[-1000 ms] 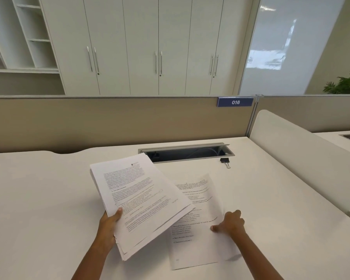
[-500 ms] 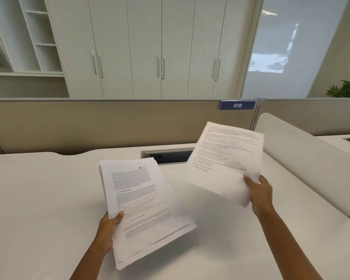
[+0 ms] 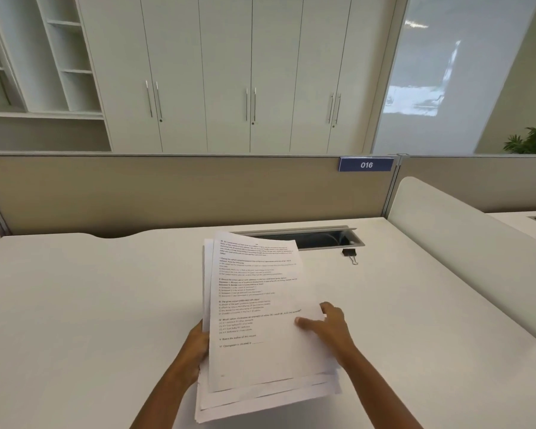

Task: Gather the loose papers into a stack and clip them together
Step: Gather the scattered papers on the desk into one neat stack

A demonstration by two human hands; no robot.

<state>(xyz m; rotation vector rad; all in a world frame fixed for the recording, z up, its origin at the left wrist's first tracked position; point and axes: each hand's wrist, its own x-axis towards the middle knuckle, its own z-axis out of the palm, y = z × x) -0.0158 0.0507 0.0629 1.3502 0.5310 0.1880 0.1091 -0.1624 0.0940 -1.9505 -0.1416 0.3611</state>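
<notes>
Both hands now hold one stack (image 3: 260,305) just above the desk (image 3: 90,305). Half a second ago my right hand (image 3: 331,329) carried the last sheet in the air, apart from the pile; that sheet now lies on top, and I see no paper left on the desk. My left hand (image 3: 195,351) grips the stack's left edge with curled fingers, and my right hand pinches the right edge, thumb on top. Lower sheets stick out at the near end and on the left. Gathering is done, I judge; squaring comes next. Farther off, the clip (image 3: 350,254) lies untouched beside the cable slot (image 3: 316,238), well apart from the stack.
</notes>
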